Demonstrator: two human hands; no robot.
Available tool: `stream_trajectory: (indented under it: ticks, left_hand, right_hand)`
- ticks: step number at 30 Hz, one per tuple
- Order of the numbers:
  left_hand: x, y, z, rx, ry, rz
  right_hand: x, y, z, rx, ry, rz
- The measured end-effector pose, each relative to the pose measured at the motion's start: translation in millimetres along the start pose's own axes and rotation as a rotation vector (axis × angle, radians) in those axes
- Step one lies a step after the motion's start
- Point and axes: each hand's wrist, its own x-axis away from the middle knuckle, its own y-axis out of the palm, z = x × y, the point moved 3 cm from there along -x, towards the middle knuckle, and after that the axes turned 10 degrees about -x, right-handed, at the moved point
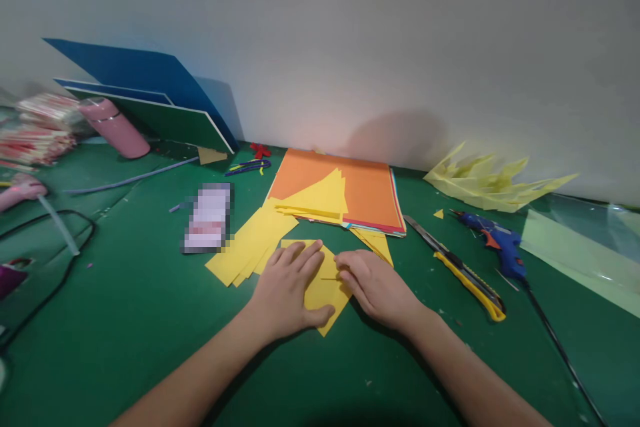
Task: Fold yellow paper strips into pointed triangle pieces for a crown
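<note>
A sheet of yellow paper (326,292) with a crease or slit near its middle lies on the green table (280,373). My left hand (287,290) rests flat on its left part, thumb and fingers spread. At the sheet's right edge, the fingers of my right hand (377,287) are curled and closed on the paper, fingertips partly hidden. Just behind lie fanned yellow strips (243,250) and a small pile of folded yellow triangles (320,197) on top of stacked orange sheets (370,183). More folded yellow pieces (377,243) stick out beyond my right hand.
To the right are a yellow utility knife (470,277), a blue glue gun (500,243) with its cord, and a spiky pale-yellow paper form (490,183). On the left are a phone (207,217), a pink bottle (117,130), leaning boards (150,107) and a pink glue gun (23,190).
</note>
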Motion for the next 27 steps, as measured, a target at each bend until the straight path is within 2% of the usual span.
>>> stream_trajectory:
  ticks: [9,16,22,27]
  left_hand:
    - [1,3.5,-2,0.005,0.002,0.010]
    - [1,2.8,-1,0.004,0.001,0.003]
    - [2,4.1,-2,0.018,-0.003,0.028]
    - [2,4.8,-2,0.018,-0.006,0.018]
  right_hand:
    - [15,-7,14,-0.050,-0.064,0.047]
    - [12,-14,16,-0.066,0.006,0.038]
    - [13,-19,11,-0.009,-0.101,0.008]
    - [12,-19,11,-0.006,-0.116,0.004]
